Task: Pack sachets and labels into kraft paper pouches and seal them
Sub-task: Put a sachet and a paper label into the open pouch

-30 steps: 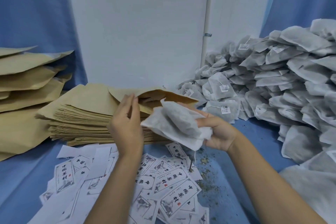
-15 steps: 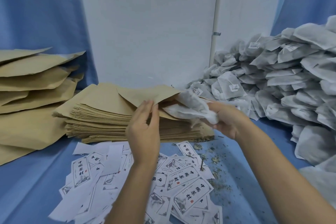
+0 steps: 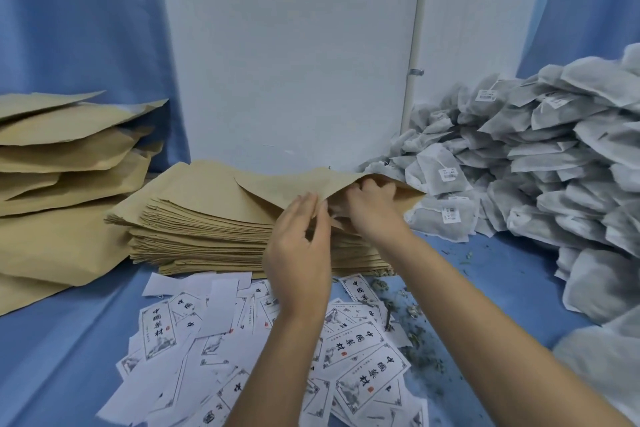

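Holds the bare left hand (image 3: 298, 253) up and forward, fingers straight and close together, thumb alongside them. Keeps the bare right hand (image 3: 370, 211) just beyond, to its right, fingers curled under, knuckles uppermost.

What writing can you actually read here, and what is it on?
"中國藥材": large brush characters on the white paper labels.
Small print and red seals on those labels: too small to read.
White tags on the grey sachets: printed, but blurred.
Kraft pouches: no text visible.
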Tool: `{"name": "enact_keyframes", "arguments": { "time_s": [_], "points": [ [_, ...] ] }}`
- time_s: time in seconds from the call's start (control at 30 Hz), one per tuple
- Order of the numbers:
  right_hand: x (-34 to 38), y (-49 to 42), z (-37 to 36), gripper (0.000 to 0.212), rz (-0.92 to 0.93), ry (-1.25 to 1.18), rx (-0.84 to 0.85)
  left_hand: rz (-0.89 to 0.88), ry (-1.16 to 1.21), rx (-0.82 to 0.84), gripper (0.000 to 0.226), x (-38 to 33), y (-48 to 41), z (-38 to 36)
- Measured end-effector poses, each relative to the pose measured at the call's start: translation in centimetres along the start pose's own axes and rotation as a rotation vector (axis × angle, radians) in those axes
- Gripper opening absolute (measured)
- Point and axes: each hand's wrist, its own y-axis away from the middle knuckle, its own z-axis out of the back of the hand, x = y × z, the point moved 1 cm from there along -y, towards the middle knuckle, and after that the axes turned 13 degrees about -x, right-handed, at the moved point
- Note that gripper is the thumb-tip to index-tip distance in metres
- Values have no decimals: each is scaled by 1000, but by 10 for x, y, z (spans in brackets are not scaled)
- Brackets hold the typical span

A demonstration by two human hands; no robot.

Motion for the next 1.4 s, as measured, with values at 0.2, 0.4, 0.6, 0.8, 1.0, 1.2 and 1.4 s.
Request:
{"name": "enact_keyframes", "arguments": {
  "time_s": [0.2, 0.4, 0.6, 0.8, 1.0, 1.2, 1.4],
  "points": [
    [-11, 0, 18, 28, 304, 217, -19, 32, 19, -20, 24, 4, -6, 3],
    [-21, 0, 6, 13, 646, 286, -6, 9, 20, -41, 22, 5, -1, 3],
    [-21, -39, -22, 27, 625, 660, -6, -47, 42, -109, 24, 1, 0, 5],
    [-16, -38, -26, 34, 580, 721, 134, 43, 32, -71, 22, 1, -3, 5],
    [-3, -10, -9, 30, 733, 918, -319, 124, 22, 0, 24, 4, -8, 4],
    [0, 0, -11, 26, 743, 633, -126, 71, 15, -27, 22, 5, -7, 4],
    [-2, -26, -25, 32, 419, 891, 145, -95, 16, -93, 28, 3, -2, 4]
  ]
}}
